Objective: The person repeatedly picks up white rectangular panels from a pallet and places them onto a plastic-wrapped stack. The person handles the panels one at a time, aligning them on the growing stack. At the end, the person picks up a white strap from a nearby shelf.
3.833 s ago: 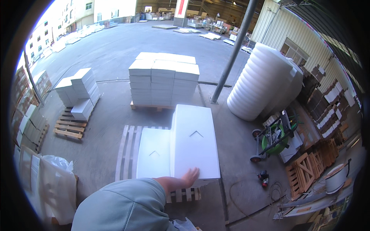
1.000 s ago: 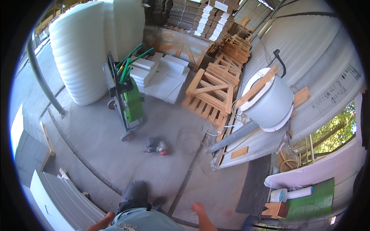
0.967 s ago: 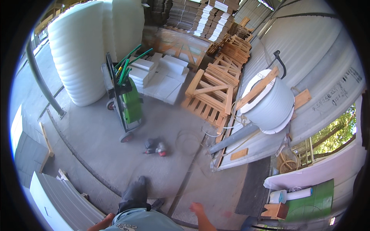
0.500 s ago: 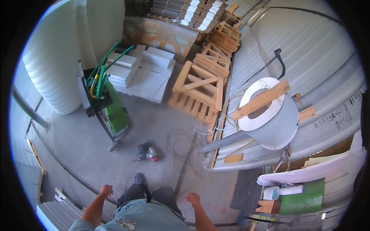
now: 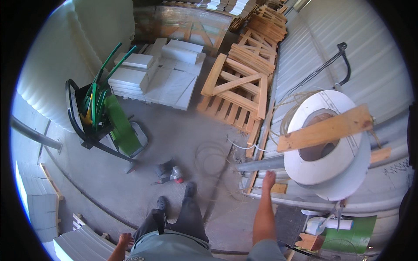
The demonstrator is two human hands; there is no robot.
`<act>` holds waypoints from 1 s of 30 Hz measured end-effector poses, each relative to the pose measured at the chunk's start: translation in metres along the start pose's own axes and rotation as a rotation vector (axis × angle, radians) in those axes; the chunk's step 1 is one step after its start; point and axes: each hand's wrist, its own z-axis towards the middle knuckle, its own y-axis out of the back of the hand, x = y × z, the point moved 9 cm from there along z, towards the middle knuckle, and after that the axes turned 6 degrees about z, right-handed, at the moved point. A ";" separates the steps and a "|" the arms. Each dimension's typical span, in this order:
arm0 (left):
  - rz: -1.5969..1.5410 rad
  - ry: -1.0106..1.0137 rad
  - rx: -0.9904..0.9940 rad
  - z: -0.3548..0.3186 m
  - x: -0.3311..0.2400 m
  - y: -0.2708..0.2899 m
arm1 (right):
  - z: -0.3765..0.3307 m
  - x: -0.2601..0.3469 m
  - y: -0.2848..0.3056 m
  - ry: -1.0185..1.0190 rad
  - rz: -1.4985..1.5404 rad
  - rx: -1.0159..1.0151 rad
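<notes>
My right hand (image 5: 269,179) reaches forward with its fingers stretched out, holding nothing. It is in front of a grey pipe (image 5: 265,164) and left of a large white roll (image 5: 300,152), with no contact that I can see. A wooden board (image 5: 324,130) crosses the roll's round opening. Low beside my left hip, my left hand (image 5: 126,240) hangs with its fingers loosely bent and apart, and nothing shows in it. The nearest thing to it is a stack of white panels (image 5: 85,245). A red and dark power tool (image 5: 176,174) lies on the floor ahead of my feet.
A green cart (image 5: 124,126) with green-handled tools stands ahead on the left. Behind it, white blocks and slabs (image 5: 167,89) sit stacked. Wooden pallets and frames (image 5: 237,87) line the corrugated wall. Thin coiled cable (image 5: 211,158) lies on the floor; shears (image 5: 338,211) hang below the roll.
My right arm has extended forward and right toward the roll. My left hand has dropped lower and nearer my hip. I have moved closer to the roll, and both my feet now show.
</notes>
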 end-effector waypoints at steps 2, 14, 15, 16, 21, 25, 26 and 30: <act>-0.005 -0.014 -0.040 -0.016 0.004 -0.015 | 0.049 0.039 0.012 0.004 -0.105 -0.107; 0.427 -0.226 -0.297 -0.081 -0.084 -0.080 | 0.183 0.058 -0.005 -0.096 -0.196 -0.320; 0.510 -0.199 -0.308 -0.081 -0.085 -0.079 | 0.181 0.062 -0.012 -0.072 -0.147 -0.324; 0.594 -0.171 -0.317 -0.081 -0.085 -0.080 | 0.175 0.069 -0.021 -0.037 -0.083 -0.331; 0.675 -0.518 -0.275 -0.076 -0.118 -0.093 | 0.123 0.150 -0.101 0.165 0.498 -0.230; 0.641 -0.416 -0.276 -0.052 -0.123 -0.085 | 0.135 0.227 -0.135 -0.081 1.187 -0.066; 0.642 -0.411 -0.274 -0.048 -0.125 -0.085 | 0.146 0.251 -0.134 -0.108 1.249 -0.086; 0.655 -0.419 -0.263 -0.034 -0.138 -0.082 | 0.160 0.375 -0.105 -0.048 1.457 -0.013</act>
